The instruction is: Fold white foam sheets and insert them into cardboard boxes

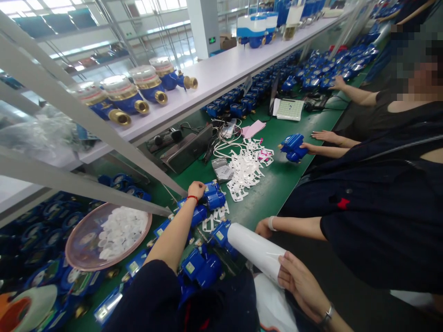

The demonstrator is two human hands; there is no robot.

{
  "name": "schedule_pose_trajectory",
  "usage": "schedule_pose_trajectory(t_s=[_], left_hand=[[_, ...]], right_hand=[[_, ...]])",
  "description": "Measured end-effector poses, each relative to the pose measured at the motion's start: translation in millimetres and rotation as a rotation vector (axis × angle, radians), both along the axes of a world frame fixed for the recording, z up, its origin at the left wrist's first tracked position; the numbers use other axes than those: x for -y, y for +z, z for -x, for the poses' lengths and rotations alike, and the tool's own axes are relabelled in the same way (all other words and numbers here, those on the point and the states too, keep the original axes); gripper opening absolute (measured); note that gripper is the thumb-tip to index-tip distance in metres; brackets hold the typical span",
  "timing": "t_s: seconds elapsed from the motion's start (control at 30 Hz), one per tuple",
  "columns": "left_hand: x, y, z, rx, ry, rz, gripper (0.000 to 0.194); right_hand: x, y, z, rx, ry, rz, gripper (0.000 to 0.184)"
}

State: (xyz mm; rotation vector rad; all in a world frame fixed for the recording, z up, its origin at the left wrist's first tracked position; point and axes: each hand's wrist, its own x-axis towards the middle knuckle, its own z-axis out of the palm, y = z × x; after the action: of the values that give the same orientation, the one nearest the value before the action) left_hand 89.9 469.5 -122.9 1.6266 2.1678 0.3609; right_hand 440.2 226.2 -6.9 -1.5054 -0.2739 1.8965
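Copper-coloured round tray (pixel 78 240), 8 o'clock, on the green workbench mat (pixel 273 193): contains a heap of white translucent discs (pixel 121 233), filling its middle and right side. Blue meter bodies (pixel 44 240) lie packed beside the tray at 9 o'clock; more stand in rows (pixel 242 103) at 1 o'clock. White shelf (pixel 207 78), 11 o'clock: carries upright blue water meters with brass couplings (pixel 148 85). White die-cut gaskets (pixel 245 168), loose pile, centre of the mat, just beside a small clear packet (pixel 221 169).

Left hand (pixel 196 190): arm extended forward from 6 o'clock, red string (pixel 192 198) at the wrist, fingers curled into a narrow fist on top of a blue water meter (pixel 215 198); firmness of grip cannot be told. Right hand (pixel 301 286): 5 o'clock, wristwatch (pixel 327 314) on the wrist, fingers spread around a white roll (pixel 256 251), which tilts with its far end just beside a blue meter. Co-worker's hand (pixel 263 228): pale bangle, near the roll. Second co-worker's hand (pixel 306 148), 3 o'clock: fingers holding a blue meter (pixel 293 147) against the mat's edge.
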Motion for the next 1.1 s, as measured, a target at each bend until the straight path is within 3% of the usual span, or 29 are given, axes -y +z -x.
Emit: schedule_pose_trajectory(t_s=[0.5, 0.63, 0.77, 0.83, 0.9, 0.97, 1.03, 1.1], left_hand=[[3, -3.8, -5, 0.051, 0.04, -0.108, 0.015], [-2, 10.4, -7, 0.156, 0.174, -0.123, 0.049], [4, 39.1, -22, 0.309, 0.311, -0.201, 0.044], [23, 55.0, -39, 0.43, 0.295, -0.235, 0.038], [58, 69.2, -60, 0.57, 0.207, -0.227, 0.036], [105, 81.5, -81, 0.8, 0.077, -0.159, 0.049], [156, 92.7, -95, 1.171, -0.061, -0.025, 0.065], [203, 103.2, -101, 1.301, -0.134, 0.064, 0.071]], right_hand=[[-1, 0.6, -3, -0.016, -0.005, 0.012, 0.04], [3, 1.7, -3, -0.016, -0.008, -0.01, 0.037], [5, 4.1, -5, -0.065, 0.025, -0.06, 0.04], [5, 6.3, -7, -0.1, 0.022, -0.103, 0.043], [2, 9.3, -8, -0.145, 0.017, -0.129, 0.045], [-4, 13.1, -8, -0.199, 0.017, -0.138, 0.047], [-13, 17.3, -5, -0.228, -0.001, -0.157, 0.048], [-22, 20.8, 1, -0.223, -0.015, -0.195, 0.047]])
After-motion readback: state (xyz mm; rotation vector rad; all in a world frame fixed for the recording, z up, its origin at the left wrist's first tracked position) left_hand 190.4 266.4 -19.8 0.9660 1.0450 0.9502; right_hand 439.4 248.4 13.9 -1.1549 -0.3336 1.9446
